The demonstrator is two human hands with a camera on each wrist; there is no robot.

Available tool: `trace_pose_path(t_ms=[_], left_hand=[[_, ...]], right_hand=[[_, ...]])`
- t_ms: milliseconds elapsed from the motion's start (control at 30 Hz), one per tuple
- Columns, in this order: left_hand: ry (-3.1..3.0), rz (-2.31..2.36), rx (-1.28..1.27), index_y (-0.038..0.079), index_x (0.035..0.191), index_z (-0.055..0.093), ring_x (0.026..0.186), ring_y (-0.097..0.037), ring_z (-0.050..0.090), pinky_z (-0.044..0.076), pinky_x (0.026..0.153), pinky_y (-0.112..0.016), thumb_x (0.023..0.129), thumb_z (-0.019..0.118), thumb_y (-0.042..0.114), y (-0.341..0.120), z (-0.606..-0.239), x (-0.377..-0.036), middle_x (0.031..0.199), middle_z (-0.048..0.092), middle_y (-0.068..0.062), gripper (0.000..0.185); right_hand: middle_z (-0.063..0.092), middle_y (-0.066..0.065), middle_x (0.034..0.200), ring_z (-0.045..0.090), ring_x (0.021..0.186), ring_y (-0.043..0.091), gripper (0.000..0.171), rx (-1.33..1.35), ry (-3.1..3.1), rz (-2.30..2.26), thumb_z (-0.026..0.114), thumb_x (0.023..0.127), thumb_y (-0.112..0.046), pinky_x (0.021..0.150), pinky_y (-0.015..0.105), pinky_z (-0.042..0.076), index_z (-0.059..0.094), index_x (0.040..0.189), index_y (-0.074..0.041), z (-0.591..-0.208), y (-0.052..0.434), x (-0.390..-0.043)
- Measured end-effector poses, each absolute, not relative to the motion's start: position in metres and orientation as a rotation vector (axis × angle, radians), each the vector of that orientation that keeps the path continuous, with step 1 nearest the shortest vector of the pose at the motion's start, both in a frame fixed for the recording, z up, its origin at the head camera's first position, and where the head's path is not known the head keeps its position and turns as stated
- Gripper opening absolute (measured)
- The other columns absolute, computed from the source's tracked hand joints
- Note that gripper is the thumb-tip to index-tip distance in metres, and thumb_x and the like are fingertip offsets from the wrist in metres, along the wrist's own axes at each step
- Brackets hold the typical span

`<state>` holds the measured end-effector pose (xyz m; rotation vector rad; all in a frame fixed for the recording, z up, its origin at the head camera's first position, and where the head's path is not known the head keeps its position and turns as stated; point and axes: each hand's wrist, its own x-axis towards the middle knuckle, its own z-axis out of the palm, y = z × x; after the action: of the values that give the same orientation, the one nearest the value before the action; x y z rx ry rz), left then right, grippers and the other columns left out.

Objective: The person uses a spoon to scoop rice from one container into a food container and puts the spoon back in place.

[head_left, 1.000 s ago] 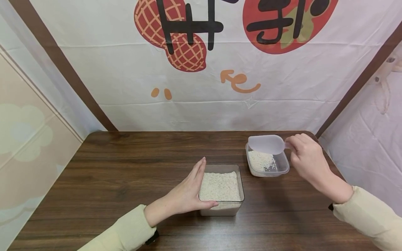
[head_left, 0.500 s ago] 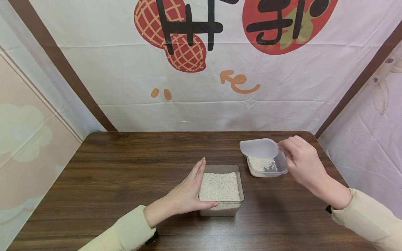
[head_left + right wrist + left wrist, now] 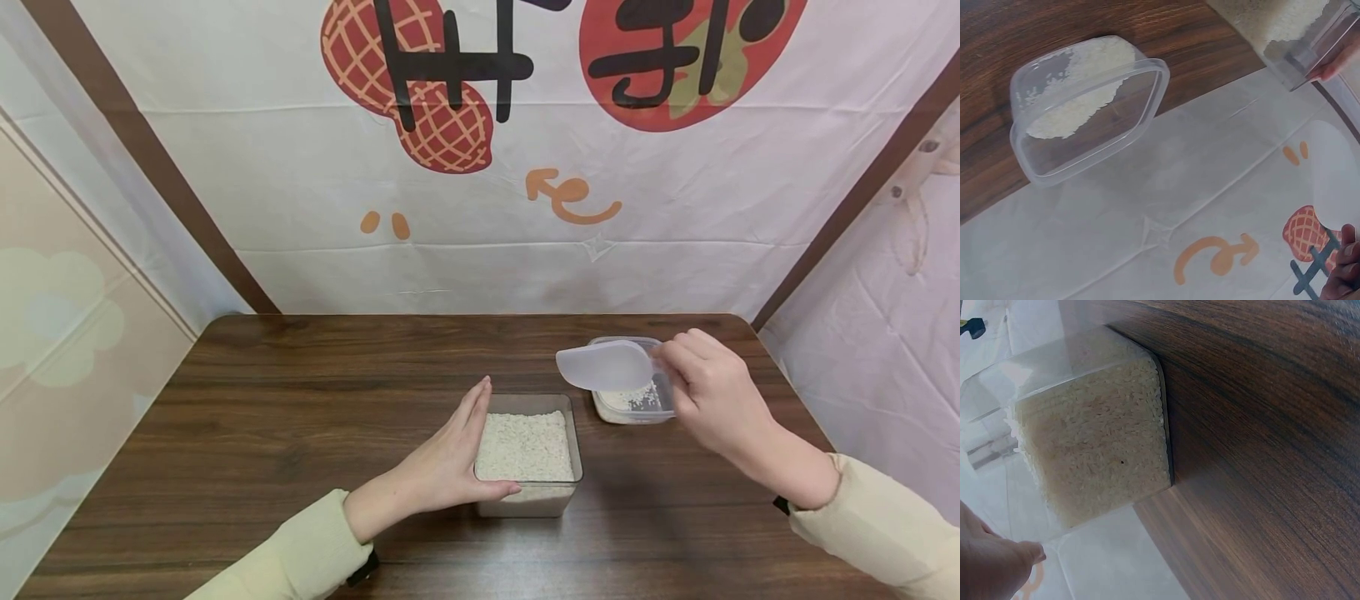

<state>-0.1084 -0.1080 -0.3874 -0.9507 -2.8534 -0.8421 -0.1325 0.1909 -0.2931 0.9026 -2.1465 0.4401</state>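
A clear square container [image 3: 528, 454] [image 3: 1085, 437] filled with white rice stands at the table's middle front. My left hand [image 3: 450, 454] rests flat against its left wall, fingers straight, thumb at its front corner. My right hand [image 3: 705, 387] pinches the handle of a translucent white scoop [image 3: 603, 367] [image 3: 1335, 178], held in the air between the two containers. Behind the scoop sits a smaller clear tub [image 3: 630, 400] [image 3: 1085, 106] with a little rice in its bottom.
The dark wooden table [image 3: 300, 417] ends at a white printed cloth backdrop [image 3: 480, 167] at the rear. Cloth walls close in on the left and right sides. Bare tabletop spreads to the left of the rice container.
My right hand has carried the scoop leftward and slightly down, away from above the small tub toward the big rice container. The left hand has stayed put.
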Motion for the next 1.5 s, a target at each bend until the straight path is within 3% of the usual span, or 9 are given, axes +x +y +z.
trace_pose_path(t_ms=[233, 600, 833, 1133, 1500], left_hand=[[-2.837, -0.837, -0.961, -0.006, 0.144, 0.004, 0.132, -0.028, 0.028, 0.032, 0.103, -0.039, 0.071, 0.067, 0.055, -0.108, -0.387, -0.108, 0.15, 0.005, -0.016, 0.114], [-2.826, -0.813, -0.987, -0.008, 0.143, 0.005, 0.138, -0.023, 0.009, 0.024, 0.107, -0.037, 0.07, 0.068, 0.054, -0.108, -0.386, -0.109, 0.152, -0.001, -0.014, 0.114], [-2.845, -0.805, -0.979, -0.005, 0.143, 0.004, 0.138, -0.019, 0.004, 0.021, 0.108, -0.036, 0.071, 0.068, 0.054, -0.109, -0.388, -0.109, 0.152, -0.005, -0.01, 0.113], [-2.842, -0.806, -0.976, -0.006, 0.143, 0.004, 0.138, -0.018, 0.001, 0.021, 0.107, -0.036, 0.071, 0.068, 0.054, -0.108, -0.388, -0.108, 0.152, -0.006, -0.01, 0.114], [-2.807, -0.77, -0.994, -0.008, 0.143, 0.006, 0.138, -0.021, 0.005, 0.022, 0.107, -0.037, 0.071, 0.067, 0.054, -0.109, -0.389, -0.108, 0.152, -0.001, -0.014, 0.112]], right_hand=[[0.047, -0.004, 0.062, 0.04, 0.06, 0.013, 0.018, 0.993, -2.078, 0.462, 0.044, 0.068, 0.008, 0.053, 0.024, 0.034, 0.057, 0.069, -0.004, -0.294, 0.181, -0.133], [0.043, -0.004, 0.064, 0.037, 0.061, 0.013, 0.02, 1.104, -2.088, 0.401, 0.037, 0.069, 0.004, 0.053, 0.023, 0.032, 0.052, 0.069, -0.008, -0.294, 0.168, -0.129], [0.038, -0.002, 0.062, 0.034, 0.059, 0.015, 0.021, 1.178, -2.066, 0.352, 0.031, 0.073, 0.002, 0.057, 0.025, 0.03, 0.049, 0.068, -0.006, -0.295, 0.162, -0.13], [0.036, -0.001, 0.062, 0.029, 0.057, 0.016, 0.023, 1.254, -2.05, 0.229, 0.025, 0.072, 0.001, 0.053, 0.024, 0.027, 0.045, 0.065, -0.007, -0.296, 0.157, -0.131], [0.028, -0.001, 0.059, 0.022, 0.055, 0.017, 0.019, 1.415, -1.946, 0.119, 0.021, 0.061, 0.002, 0.053, 0.025, 0.023, 0.036, 0.058, -0.009, -0.297, 0.148, -0.138]])
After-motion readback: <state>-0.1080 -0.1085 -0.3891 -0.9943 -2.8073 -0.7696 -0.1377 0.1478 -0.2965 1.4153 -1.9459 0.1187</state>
